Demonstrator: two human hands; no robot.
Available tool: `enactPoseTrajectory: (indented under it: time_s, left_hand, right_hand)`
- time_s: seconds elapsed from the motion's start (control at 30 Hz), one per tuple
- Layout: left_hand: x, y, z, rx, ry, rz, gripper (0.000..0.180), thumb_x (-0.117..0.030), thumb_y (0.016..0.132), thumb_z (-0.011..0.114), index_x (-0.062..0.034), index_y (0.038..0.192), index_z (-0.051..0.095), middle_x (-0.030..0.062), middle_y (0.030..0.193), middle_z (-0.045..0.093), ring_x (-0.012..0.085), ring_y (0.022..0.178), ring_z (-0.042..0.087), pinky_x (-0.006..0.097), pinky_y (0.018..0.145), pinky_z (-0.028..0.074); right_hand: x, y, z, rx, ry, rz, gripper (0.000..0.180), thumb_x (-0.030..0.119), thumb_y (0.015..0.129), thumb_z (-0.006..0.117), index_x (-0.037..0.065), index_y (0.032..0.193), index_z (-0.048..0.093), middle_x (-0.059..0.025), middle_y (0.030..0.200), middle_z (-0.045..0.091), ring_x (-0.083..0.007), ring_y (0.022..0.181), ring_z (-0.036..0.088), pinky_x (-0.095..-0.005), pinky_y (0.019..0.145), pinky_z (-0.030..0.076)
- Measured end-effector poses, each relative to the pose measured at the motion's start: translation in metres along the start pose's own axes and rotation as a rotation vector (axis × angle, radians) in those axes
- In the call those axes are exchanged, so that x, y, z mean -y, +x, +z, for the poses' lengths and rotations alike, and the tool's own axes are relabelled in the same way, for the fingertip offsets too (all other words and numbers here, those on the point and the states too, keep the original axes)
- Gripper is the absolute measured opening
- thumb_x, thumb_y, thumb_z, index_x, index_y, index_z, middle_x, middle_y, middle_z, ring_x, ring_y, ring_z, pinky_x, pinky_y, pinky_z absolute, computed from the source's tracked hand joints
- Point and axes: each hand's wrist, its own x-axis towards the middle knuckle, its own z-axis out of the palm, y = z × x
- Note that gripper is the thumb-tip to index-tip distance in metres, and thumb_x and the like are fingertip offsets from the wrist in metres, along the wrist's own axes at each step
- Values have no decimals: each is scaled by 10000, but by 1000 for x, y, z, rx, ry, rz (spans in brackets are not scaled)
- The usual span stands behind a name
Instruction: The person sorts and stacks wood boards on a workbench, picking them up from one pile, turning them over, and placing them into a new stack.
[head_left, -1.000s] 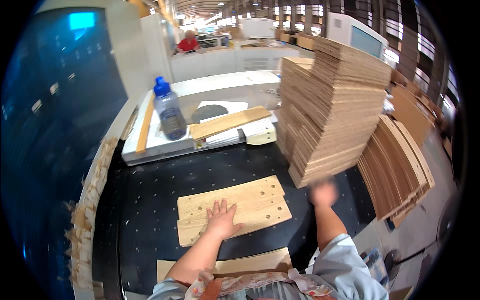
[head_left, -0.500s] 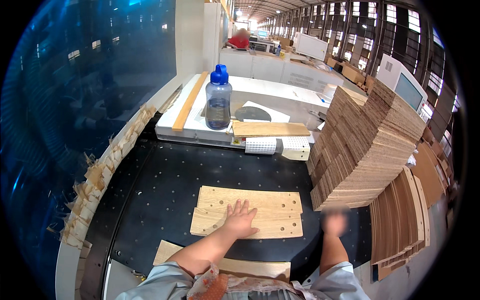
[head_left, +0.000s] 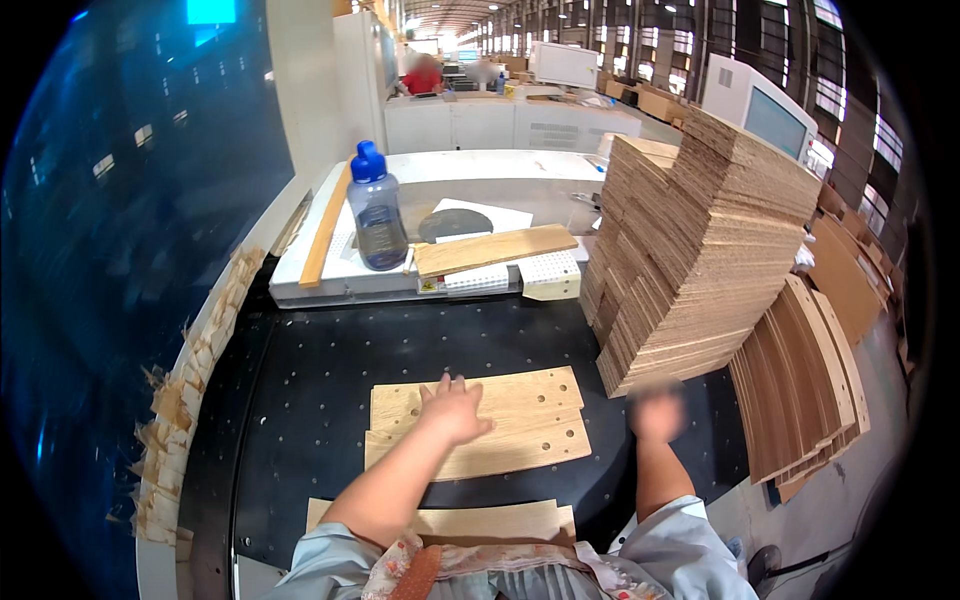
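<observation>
Left hand point(head_left: 455, 410) stays flat, fingers spread open, on the pale drilled wooden panel point(head_left: 480, 425) lying mid black perforated table point(head_left: 300, 400), while right hand point(head_left: 655, 410), blurred, grip unreadable, has dropped below the tall stack of brown boards point(head_left: 700, 240).

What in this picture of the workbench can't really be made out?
- Right hand, head view: motion blur smears it, so whether it holds or touches anything cannot be told.
- Drilled wooden panel: the left hand lies flat on it, hiding part of its face.
- Second wooden panel near the bottom: the person's sleeves cover its near edge.
- People in the background: too small and blurred.
</observation>
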Motion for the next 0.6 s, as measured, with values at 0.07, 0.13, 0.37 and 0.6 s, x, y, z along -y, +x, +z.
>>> enactPoseTrajectory:
  time_s: [0.07,0.13,0.37,0.6]
  left_hand:
    - [0,11,-16,-119,24,11,715,-492,791,557,-126,1364,335,138,1446,245,304,1362,147,565,1068,129]
    - [9,33,-9,-262,16,31,667,-484,802,547,-111,1332,389,128,1417,303,282,1342,205,526,1065,180]
    - [39,77,33,-458,-54,167,350,-400,816,535,-98,959,637,95,1015,566,281,1024,504,403,881,398]
    - [37,68,46,-444,-43,176,310,-366,833,523,-80,886,628,97,938,576,269,977,531,400,856,428]
  right_hand:
    - [-11,-4,34,-172,-26,-10,278,238,813,499,113,1030,620,-74,1085,595,-246,953,562,-370,804,455]
    - [-6,0,34,-184,-26,17,260,241,798,510,115,990,631,-75,1046,603,-250,933,562,-378,779,461]
    - [17,7,-25,152,-71,193,267,197,864,406,89,1011,601,-75,1044,595,-220,934,565,-344,788,456]
    - [7,4,-13,81,-10,164,303,254,862,429,93,1084,559,-88,1096,545,-238,1010,501,-391,844,407]
